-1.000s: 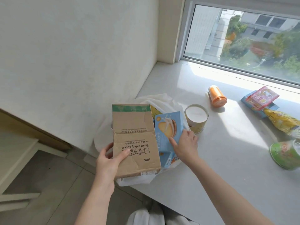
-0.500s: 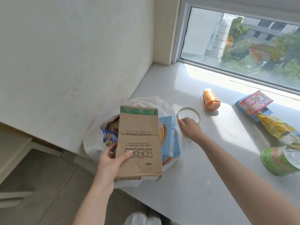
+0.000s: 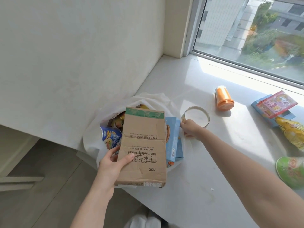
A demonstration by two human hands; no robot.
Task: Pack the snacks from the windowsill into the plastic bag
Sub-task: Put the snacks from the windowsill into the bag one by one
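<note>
The white plastic bag (image 3: 153, 99) stands open at the windowsill's left corner, holding a blue cup snack (image 3: 110, 136), yellow packets and a blue biscuit box (image 3: 174, 139). My left hand (image 3: 113, 163) grips a brown cardboard box (image 3: 144, 145) by its lower left edge, upright over the bag's front. My right hand (image 3: 190, 128) is curled around the near side of a white-topped round tub (image 3: 196, 116) just right of the bag.
On the sill (image 3: 197, 170) lie an orange cup (image 3: 223, 98) on its side, a blue box with a pink packet (image 3: 276, 104), a yellow bag (image 3: 292, 132) and a green bowl (image 3: 291, 170) at the right edge. The wall is left, the window behind.
My right hand left the blue biscuit box in the bag and moved right to take hold of the round tub. The brown box stayed in my left hand.
</note>
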